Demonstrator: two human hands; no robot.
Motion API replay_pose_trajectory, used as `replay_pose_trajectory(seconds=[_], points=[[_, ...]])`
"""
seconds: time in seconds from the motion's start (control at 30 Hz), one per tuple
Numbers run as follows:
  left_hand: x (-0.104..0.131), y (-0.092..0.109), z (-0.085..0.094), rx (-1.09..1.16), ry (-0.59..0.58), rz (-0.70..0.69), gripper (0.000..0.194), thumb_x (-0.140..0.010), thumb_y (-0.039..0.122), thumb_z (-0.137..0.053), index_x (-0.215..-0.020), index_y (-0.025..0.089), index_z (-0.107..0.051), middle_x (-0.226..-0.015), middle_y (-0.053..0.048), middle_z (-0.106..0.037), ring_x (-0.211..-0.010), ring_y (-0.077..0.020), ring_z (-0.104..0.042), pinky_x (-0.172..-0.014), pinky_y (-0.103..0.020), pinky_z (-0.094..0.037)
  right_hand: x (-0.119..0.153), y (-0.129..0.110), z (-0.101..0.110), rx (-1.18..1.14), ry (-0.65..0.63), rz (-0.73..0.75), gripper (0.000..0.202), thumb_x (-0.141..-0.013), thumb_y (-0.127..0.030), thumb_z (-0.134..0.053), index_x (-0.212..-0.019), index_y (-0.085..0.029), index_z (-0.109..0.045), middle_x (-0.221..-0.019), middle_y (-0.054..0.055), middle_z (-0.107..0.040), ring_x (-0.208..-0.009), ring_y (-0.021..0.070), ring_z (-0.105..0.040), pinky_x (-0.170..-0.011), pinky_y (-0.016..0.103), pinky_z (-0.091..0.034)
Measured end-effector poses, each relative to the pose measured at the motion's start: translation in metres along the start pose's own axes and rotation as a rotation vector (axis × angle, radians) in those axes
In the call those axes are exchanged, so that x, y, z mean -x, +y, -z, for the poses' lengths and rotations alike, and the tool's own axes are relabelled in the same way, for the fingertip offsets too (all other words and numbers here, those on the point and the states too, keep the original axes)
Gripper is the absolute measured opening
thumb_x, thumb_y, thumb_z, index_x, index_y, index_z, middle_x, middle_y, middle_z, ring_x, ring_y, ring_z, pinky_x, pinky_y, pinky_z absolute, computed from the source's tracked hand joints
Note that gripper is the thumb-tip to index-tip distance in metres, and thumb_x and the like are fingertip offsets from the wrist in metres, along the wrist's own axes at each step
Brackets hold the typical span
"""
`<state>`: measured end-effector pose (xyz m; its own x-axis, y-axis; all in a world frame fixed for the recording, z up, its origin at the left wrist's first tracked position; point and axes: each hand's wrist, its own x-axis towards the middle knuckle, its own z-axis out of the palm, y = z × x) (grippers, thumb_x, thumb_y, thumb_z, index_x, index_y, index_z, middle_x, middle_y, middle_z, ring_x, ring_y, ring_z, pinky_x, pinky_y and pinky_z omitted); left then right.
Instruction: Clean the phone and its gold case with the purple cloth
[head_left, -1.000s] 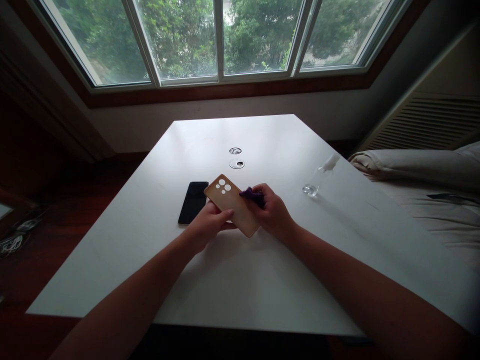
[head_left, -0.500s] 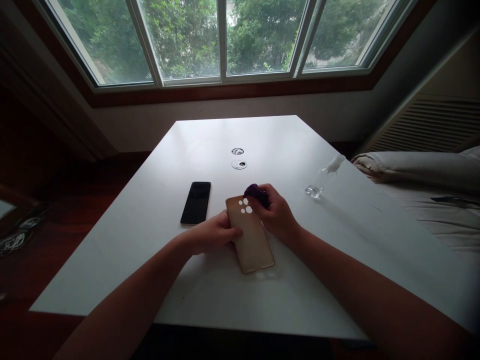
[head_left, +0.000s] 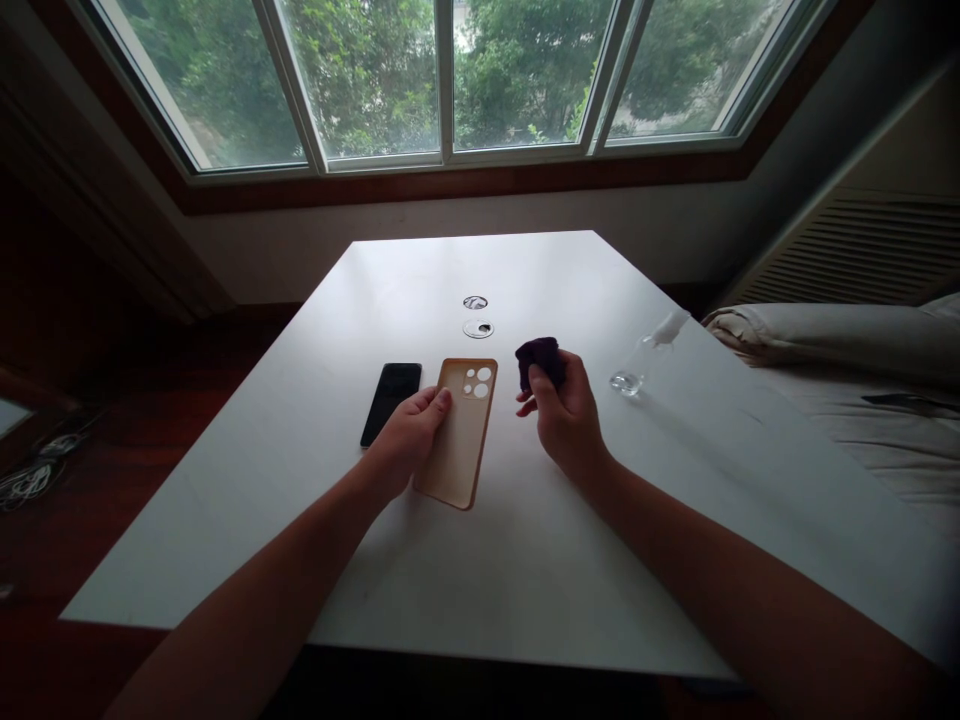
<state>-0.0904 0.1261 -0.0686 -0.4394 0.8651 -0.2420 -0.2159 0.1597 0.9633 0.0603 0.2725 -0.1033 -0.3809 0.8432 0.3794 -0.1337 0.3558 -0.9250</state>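
A tan phone case (head_left: pixel 457 450) with round camera holes near its top is gripped at its left edge by my left hand (head_left: pixel 401 435), the thumb lying over its inner side. My right hand (head_left: pixel 566 410) pinches a bunched dark purple cloth (head_left: pixel 538 360), held up to the right of the case and apart from it. Just left of the case, a black smartphone (head_left: pixel 390 395) lies screen side up on the white table, its lower right part covered by my left hand.
On the white table (head_left: pixel 247 530), a clear spray bottle (head_left: pixel 634 375) lies on its side at the right. Two round cable-hole covers (head_left: pixel 478 329) are set in the tabletop farther back. Beige bedding (head_left: pixel 840 335) borders the right side, and a window stands behind.
The cloth has come off the case's top edge and moved right and up with my right hand. My left hand has shifted the case left and straightened its tilt.
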Motion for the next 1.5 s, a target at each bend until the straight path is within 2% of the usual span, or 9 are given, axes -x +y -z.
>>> replay_pose_trajectory(seconds=[0.17, 0.3, 0.5, 0.63, 0.83, 1.1, 1.23, 1.33, 1.5], points=[[0.003, 0.0, -0.003, -0.052, -0.017, 0.056, 0.046, -0.086, 0.059, -0.068, -0.109, 0.018, -0.072, -0.087, -0.006, -0.071, -0.077, -0.0192, -0.061, -0.067, -0.026, -0.047, -0.001, 0.003, -0.003, -0.044, -0.058, 0.086, 0.035, -0.098, -0.036, -0.057, -0.132, -0.028, -0.051, -0.106, 0.005, -0.063, -0.088, 0.0205, -0.068, -0.067, 0.036, -0.063], [0.005, 0.002, -0.005, -0.107, -0.075, 0.064, 0.048, -0.088, 0.059, -0.066, -0.112, 0.019, -0.073, -0.082, -0.003, -0.068, -0.074, -0.0166, -0.057, -0.065, -0.024, -0.042, 0.006, -0.007, -0.002, 0.077, -0.244, 0.31, 0.033, -0.099, -0.024, -0.058, -0.131, -0.029, -0.059, -0.123, 0.008, -0.064, -0.103, 0.0218, -0.066, -0.086, 0.04, -0.061], [0.011, 0.006, -0.007, -0.158, -0.256, 0.096, 0.052, -0.091, 0.061, -0.061, -0.113, 0.015, -0.073, -0.078, -0.002, -0.062, -0.066, -0.0128, -0.049, -0.063, -0.025, -0.039, 0.01, -0.019, 0.0, 0.113, -0.436, 0.429, 0.034, -0.101, -0.019, -0.052, -0.133, -0.028, -0.06, -0.124, 0.01, -0.066, -0.107, 0.0225, -0.066, -0.078, 0.034, -0.06], [0.012, 0.004, -0.006, -0.108, -0.293, 0.137, 0.053, -0.09, 0.06, -0.062, -0.116, 0.015, -0.07, -0.068, 0.0, -0.057, -0.059, -0.0123, -0.046, -0.058, -0.025, -0.036, 0.008, -0.019, 0.001, 0.141, -0.481, 0.446, 0.037, -0.101, -0.017, -0.051, -0.136, -0.027, -0.057, -0.125, 0.011, -0.064, -0.112, 0.0238, -0.064, -0.089, 0.039, -0.059], [0.015, 0.007, -0.007, 0.001, -0.331, 0.194, 0.041, -0.091, 0.054, -0.063, -0.109, 0.017, -0.065, -0.064, 0.003, -0.051, -0.051, -0.0098, -0.041, -0.048, -0.024, -0.03, 0.007, -0.018, 0.002, 0.18, -0.52, 0.416, 0.025, -0.099, -0.018, -0.054, -0.122, -0.025, -0.061, -0.106, 0.008, -0.064, -0.094, 0.0213, -0.063, -0.08, 0.037, -0.055], [0.002, -0.003, 0.008, 0.34, -0.705, 0.33, 0.04, -0.082, 0.049, -0.072, -0.109, 0.02, -0.066, -0.069, 0.002, -0.054, -0.041, -0.0045, -0.036, -0.041, -0.019, -0.026, 0.011, -0.018, 0.003, 0.079, -0.483, 0.28, 0.014, -0.098, -0.037, -0.062, -0.099, -0.024, -0.058, -0.085, 0.0, -0.055, -0.072, 0.0153, -0.05, -0.065, 0.031, -0.047], [-0.003, -0.003, 0.007, 0.363, -0.519, 0.287, 0.047, -0.086, 0.052, -0.07, -0.119, 0.018, -0.07, -0.113, -0.015, -0.07, -0.078, -0.0184, -0.068, -0.062, -0.026, -0.053, 0.009, -0.01, 0.003, 0.178, -0.38, 0.148, 0.024, -0.097, -0.046, -0.062, -0.094, -0.023, -0.059, -0.084, 0.001, -0.061, -0.074, 0.0174, -0.057, -0.066, 0.032, -0.048], [0.003, 0.009, 0.005, 0.446, -0.421, 0.217, 0.067, -0.092, 0.069, -0.052, -0.13, 0.016, -0.067, -0.142, -0.02, -0.059, -0.122, -0.0356, -0.062, -0.093, -0.046, -0.056, 0.004, -0.005, 0.004, 0.277, -0.309, 0.084, 0.029, -0.096, -0.052, -0.061, -0.098, -0.023, -0.063, -0.085, 0.002, -0.066, -0.075, 0.0194, -0.061, -0.067, 0.033, -0.05], [0.014, 0.018, -0.001, 0.438, -0.476, 0.171, 0.048, -0.096, 0.039, -0.059, -0.14, 0.02, -0.06, -0.15, -0.017, -0.054, -0.134, -0.04, -0.054, -0.103, -0.056, -0.051, -0.001, -0.001, 0.005, 0.409, -0.236, 0.089, 0.033, -0.099, -0.052, -0.056, -0.106, -0.021, -0.066, -0.094, 0.007, -0.07, -0.081, 0.0235, -0.065, -0.072, 0.039, -0.054]])
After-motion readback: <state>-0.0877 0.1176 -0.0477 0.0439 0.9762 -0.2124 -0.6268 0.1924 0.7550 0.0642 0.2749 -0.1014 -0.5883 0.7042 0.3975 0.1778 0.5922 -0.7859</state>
